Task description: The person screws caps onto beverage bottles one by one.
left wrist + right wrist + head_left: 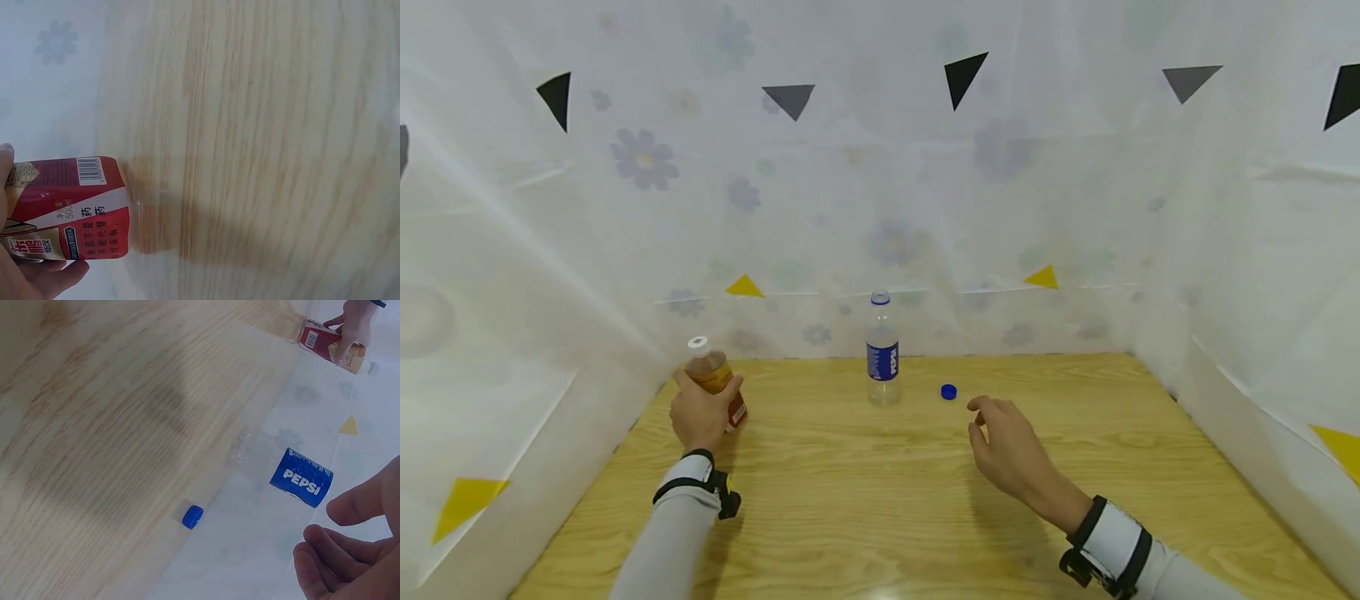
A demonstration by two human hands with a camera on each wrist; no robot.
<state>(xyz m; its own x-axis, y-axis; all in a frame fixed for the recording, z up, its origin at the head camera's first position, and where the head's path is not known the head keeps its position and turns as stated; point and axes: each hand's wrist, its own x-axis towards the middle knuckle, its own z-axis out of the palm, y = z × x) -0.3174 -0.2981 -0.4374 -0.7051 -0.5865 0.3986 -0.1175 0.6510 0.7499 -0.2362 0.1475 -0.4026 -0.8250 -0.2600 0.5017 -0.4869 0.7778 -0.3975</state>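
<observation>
My left hand [702, 414] grips a drink bottle with a red and yellow label [713, 377] and a white cap at the table's left side. In the left wrist view, the lower red part of that bottle [75, 209] shows with its base near the wood; whether it touches is unclear. An uncapped, clear Pepsi bottle with a blue label [883, 358] stands upright at the back middle. To its right lies a blue bottle cap [949, 392]. Just right of the cap hovers my right hand [1011, 446], fingers loosely bent, holding nothing.
The wooden table [850, 500] has a light grain. White sheeting [850, 183] with faint flowers and black, grey and yellow triangles encloses its back and both sides. A strapped device sits on each wrist.
</observation>
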